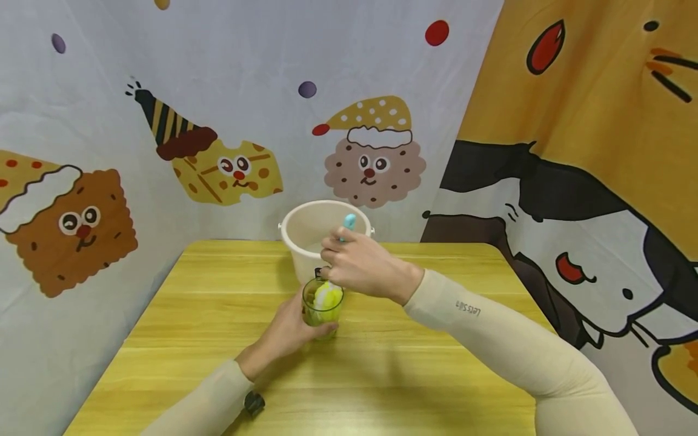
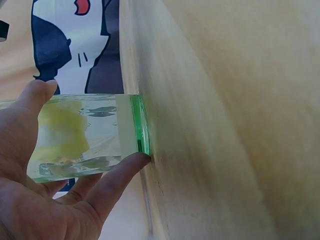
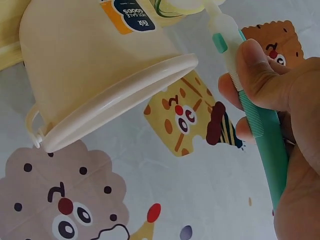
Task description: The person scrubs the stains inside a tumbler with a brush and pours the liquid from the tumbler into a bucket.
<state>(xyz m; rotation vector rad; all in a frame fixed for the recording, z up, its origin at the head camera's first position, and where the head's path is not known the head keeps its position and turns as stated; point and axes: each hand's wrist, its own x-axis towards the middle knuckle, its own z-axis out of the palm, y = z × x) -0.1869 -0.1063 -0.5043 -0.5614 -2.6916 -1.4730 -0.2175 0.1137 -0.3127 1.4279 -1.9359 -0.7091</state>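
Note:
My left hand (image 1: pixel 288 324) grips a clear, green-tinted drinking glass (image 2: pixel 102 132) low on its side, with its base right at the tabletop. Inside the glass sits the yellow and white sponge head (image 1: pixel 329 297) of a cup brush. My right hand (image 1: pixel 360 261), above the rim, holds the brush by its teal and white handle (image 3: pixel 267 150). In the right wrist view the fingers wrap that handle, with the thumb along it. The sponge also shows through the glass wall in the left wrist view.
A cream bucket (image 1: pixel 301 257) stands just behind the glass, its label (image 3: pixel 131 17) facing my side. The yellow wood-grain table (image 1: pixel 436 357) ends against a cloth backdrop (image 1: pixel 245 72) with cartoon prints. A small black object (image 1: pixel 254 402) shows by the left sleeve.

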